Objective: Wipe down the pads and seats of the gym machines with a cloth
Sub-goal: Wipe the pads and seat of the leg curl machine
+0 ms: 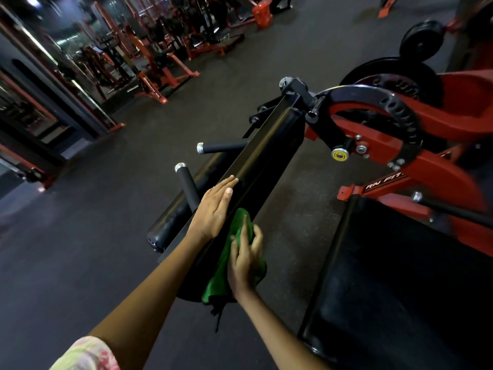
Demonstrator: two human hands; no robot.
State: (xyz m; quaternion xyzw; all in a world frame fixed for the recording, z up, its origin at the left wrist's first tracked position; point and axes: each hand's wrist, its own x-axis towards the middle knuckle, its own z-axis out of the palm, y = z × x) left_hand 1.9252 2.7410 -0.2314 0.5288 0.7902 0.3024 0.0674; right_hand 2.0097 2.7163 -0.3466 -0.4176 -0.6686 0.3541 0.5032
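Note:
A long black pad (269,158) runs from the middle of the view toward the upper right on a red and black machine. My left hand (214,206) lies flat on its upper edge, fingers straight. A green cloth (232,257) is draped over the near end of the pad. My right hand (246,260) presses the cloth against the pad with spread, slightly bent fingers. A wide black seat pad (400,289) fills the lower right.
Two black handles with silver caps (186,180) stick out left of the pad. The red frame with a perforated black adjuster arc (400,121) and weight plates (421,38) stands at right. More red machines (160,68) line the far left across dark rubber floor (80,236).

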